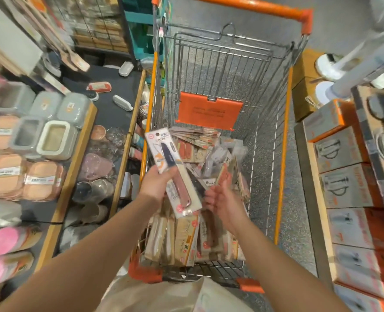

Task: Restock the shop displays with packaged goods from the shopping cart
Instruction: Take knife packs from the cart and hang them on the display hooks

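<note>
1. Head view, hands: our left hand [156,184] grips a carded knife package [173,174] by its left edge, thumb across the front, and holds it tilted above the shopping cart [283,154]. The package shows a dark blade at the top and a pinkish handle lower down.
2. Head view, other hand: our right hand [218,199] is just right of the package, blurred, with fingers spread loosely and nothing gripped that we can make out; its fingertips are near a second dark-bladed pack [198,184] lying on the heap.
3. Head view, cart: a pile of packaged goods [186,239] fills the near end of the wire basket; the orange seat flap [210,111] stands further along, and the far part shows only floor through the wire.
4. Head view, surroundings: to our left a wooden-edged display holds lidded containers [51,140] in grey, cream and peach. To our right, orange-and-grey boxes [344,185] are stacked in a row.
</note>
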`<state>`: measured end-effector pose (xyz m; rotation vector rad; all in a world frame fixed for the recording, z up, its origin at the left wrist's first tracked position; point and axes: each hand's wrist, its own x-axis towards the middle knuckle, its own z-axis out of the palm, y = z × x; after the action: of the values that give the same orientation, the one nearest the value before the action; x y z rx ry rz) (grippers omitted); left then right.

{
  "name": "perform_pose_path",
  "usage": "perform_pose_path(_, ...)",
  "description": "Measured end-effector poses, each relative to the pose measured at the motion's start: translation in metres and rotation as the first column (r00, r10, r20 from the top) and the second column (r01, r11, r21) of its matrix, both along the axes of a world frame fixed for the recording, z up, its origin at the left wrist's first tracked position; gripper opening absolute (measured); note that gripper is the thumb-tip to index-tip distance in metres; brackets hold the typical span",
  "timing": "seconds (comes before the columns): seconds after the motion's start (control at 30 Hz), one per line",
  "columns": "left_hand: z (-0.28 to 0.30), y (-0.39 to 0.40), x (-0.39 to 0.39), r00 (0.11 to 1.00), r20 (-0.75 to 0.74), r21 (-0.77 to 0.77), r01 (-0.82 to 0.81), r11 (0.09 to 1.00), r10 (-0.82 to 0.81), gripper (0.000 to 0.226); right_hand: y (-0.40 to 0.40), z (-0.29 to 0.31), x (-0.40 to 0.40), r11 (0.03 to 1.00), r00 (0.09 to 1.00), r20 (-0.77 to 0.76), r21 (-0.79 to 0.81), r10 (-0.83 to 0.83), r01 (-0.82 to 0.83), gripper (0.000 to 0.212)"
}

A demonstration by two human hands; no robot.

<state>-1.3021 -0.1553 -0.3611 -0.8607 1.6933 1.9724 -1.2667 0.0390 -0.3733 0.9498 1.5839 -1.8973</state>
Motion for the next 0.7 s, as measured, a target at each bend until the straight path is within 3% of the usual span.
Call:
perform_pose_path(0.07, 0.004, -0.019, 0.001, 0.999, -0.037, -0.102, 0.015, 0.995, -0.019, 0.016, 0.000, -0.010, -0.016, 0.976, 0.997, 0.038, 0.206, 0.069, -0.076, 0.064)
perform_pose_path(0.17, 0.009, -0.038, 0.009, 0.985, -0.112, -0.168, 0.112, 0.979, -0.132, 0.010, -0.003, -0.027, -0.035, 0.812, 0.941, 0.120, 0.477, 0.318, -0.335, 0.058)
perform_pose_path(0.23, 0.009, -0.040, 0.015, 0.984, -0.078, -0.212, 0.140, 0.967, -0.160, 0.007, -0.008, -0.039, -0.043, 0.714, 0.877, 0.182, 0.519, 0.444, -0.469, 0.055)
perform_pose_path(0.33, 0.009, -0.037, 0.025, 0.991, 0.007, -0.214, 0.132, 0.968, -0.134, 0.039, -0.010, -0.066, -0.041, 0.548, 0.779, 0.312, 0.571, 0.545, -0.612, 0.051)
perform_pose_path(0.4, 0.005, -0.034, 0.030, 0.989, 0.002, -0.209, 0.146, 0.967, -0.148, 0.045, -0.009, -0.078, -0.039, 0.474, 0.734, 0.371, 0.581, 0.569, -0.662, 0.040)
perform_pose_path(0.5, 0.001, -0.031, 0.037, 0.986, 0.016, -0.216, 0.165, 0.962, -0.165, 0.012, -0.007, -0.081, -0.040, 0.596, 0.770, 0.377, 0.488, 0.514, -0.637, 0.035)
perform_pose_path(0.7, -0.011, -0.026, 0.042, 0.993, 0.030, -0.105, 0.115, 0.988, -0.113, 0.011, 0.023, -0.071, -0.025, 0.778, 0.848, 0.331, 0.354, 0.414, -0.518, 0.035)
